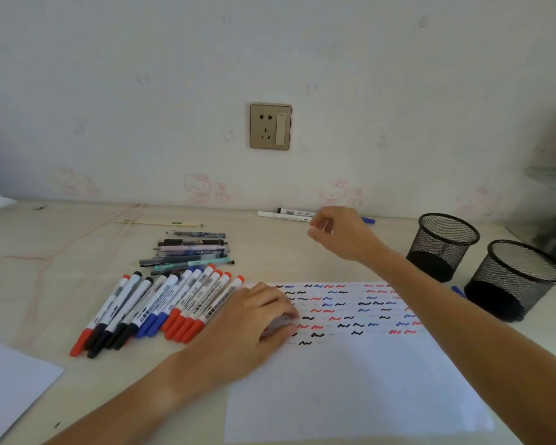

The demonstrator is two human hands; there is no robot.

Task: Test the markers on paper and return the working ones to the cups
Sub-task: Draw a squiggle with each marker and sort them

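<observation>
A white paper (350, 387) with several rows of red, blue and black squiggles lies in front of me. My left hand (254, 319) presses flat on its upper left corner. A row of several whiteboard markers (161, 303) with red, blue and black caps lies to the left of the paper. My right hand (337, 234) hovers near the wall over two markers (286, 214) lying there, its fingers loosely curled with nothing visible in them. Two black mesh cups (437, 248) (507, 284) stand at the right and look empty.
A pile of several pens (190, 252) lies behind the marker row. A blue marker (458, 291) lies between the paper and the cups, and a blue tip (368, 220) shows behind my right hand. Another sheet (7, 387) sits bottom left. A pink cord (61, 252) crosses the desk.
</observation>
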